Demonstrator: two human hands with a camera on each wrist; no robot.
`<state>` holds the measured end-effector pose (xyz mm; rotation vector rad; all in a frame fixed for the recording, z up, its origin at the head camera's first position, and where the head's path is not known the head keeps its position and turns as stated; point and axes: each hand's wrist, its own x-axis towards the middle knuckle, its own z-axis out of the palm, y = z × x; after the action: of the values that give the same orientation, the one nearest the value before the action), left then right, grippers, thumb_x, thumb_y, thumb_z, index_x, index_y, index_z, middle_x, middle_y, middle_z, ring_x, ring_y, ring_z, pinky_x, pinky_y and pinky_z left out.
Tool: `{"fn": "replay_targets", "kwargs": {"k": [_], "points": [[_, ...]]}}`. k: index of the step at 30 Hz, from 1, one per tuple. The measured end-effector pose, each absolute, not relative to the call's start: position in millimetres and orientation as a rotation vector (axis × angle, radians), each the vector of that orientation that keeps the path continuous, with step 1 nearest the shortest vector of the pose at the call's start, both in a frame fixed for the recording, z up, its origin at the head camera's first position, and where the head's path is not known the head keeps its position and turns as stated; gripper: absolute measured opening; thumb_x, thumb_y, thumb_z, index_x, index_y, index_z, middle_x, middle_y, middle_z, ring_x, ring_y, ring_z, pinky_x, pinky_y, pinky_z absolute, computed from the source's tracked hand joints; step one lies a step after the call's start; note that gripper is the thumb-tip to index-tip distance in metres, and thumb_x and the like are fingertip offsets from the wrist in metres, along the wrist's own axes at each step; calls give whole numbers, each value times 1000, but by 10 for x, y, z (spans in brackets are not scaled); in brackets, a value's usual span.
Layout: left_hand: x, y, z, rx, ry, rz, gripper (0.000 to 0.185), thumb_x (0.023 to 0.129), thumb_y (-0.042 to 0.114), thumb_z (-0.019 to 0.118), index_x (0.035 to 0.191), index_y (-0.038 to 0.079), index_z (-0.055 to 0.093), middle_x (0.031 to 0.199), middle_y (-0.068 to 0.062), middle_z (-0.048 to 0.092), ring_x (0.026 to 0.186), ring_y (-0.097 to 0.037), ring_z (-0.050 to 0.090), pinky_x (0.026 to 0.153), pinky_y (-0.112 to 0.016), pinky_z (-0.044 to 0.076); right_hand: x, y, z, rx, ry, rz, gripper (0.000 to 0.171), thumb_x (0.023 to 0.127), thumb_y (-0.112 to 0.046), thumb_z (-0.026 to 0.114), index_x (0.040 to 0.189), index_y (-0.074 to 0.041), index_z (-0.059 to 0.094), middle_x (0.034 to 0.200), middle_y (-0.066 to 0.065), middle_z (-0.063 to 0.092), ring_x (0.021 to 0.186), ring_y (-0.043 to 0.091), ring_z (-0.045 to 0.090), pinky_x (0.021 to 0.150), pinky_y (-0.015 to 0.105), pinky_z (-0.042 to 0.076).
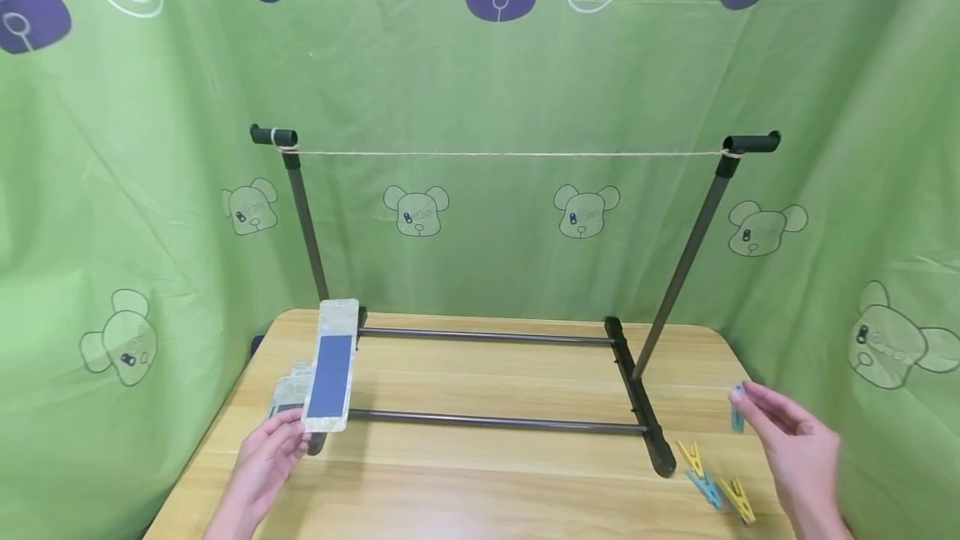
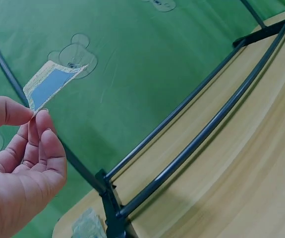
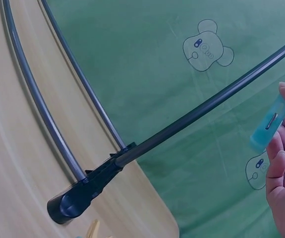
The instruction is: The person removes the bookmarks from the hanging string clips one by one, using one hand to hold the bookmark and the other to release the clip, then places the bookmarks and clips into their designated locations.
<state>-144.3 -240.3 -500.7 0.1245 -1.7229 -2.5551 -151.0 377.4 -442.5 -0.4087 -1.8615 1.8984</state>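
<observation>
My left hand point(image 1: 266, 461) pinches the lower corner of a long pale bookmark-like card point(image 1: 337, 319) with a dark blue panel, held raised above the table. In the left wrist view the card point(image 2: 53, 84) stands tilted between thumb and fingers. At the right, my right hand point(image 1: 798, 448) pinches a blue clothespin point(image 1: 738, 417) off the table. The right wrist view shows this clothespin point(image 3: 270, 124) with its metal spring. More cards point(image 1: 291, 390) lie on the table behind the left hand, partly covered by it.
A dark rack stands on the wooden table point(image 1: 480, 482), with a string point(image 1: 495, 154) tied between its two posts point(image 1: 682, 273). Yellow clothespins point(image 1: 737, 498) and a blue one point(image 1: 704, 489) lie right of its foot. A green curtain point(image 1: 487, 90) hangs behind.
</observation>
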Motion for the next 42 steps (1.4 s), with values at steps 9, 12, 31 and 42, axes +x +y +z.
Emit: {"fn": "replay_targets", "kwargs": {"k": [9,12,31,42], "points": [[-1335,-2636,-5091,48,-1567,-2627,25,99,-4,43,103,8,64,95,-5,61,82,-11,59,76,-20,54,-1467,3784,-4569,-451,-1853,1912,41,79,-8,81,118,-7,68,93,-13,72,83,-2,66,75,5,47],[-1308,-2691,-5117,47,-1540,-2640,26,99,-5,43,103,8,64,94,-5,61,82,-11,59,76,-20,54,-1459,3799,-4617,-475,-1849,1916,41,79,-9,81,118,-8,69,93,-13,72,84,-2,66,75,4,46],[-1267,-2926,-5252,205,-1464,-2680,30,99,-3,45,100,13,70,98,-3,59,84,-9,59,80,-17,52,-1413,3873,-4843,-611,-1840,1962,39,75,-12,85,112,-15,72,86,-15,72,76,0,67,69,6,49],[-1265,-3009,-5363,293,-1435,-2687,30,98,-2,48,96,16,72,96,-2,61,83,-8,60,80,-16,52,-1396,3926,-4997,-735,-1918,1904,36,73,-22,87,106,-22,74,79,-20,69,72,-4,65,64,7,50]]}}
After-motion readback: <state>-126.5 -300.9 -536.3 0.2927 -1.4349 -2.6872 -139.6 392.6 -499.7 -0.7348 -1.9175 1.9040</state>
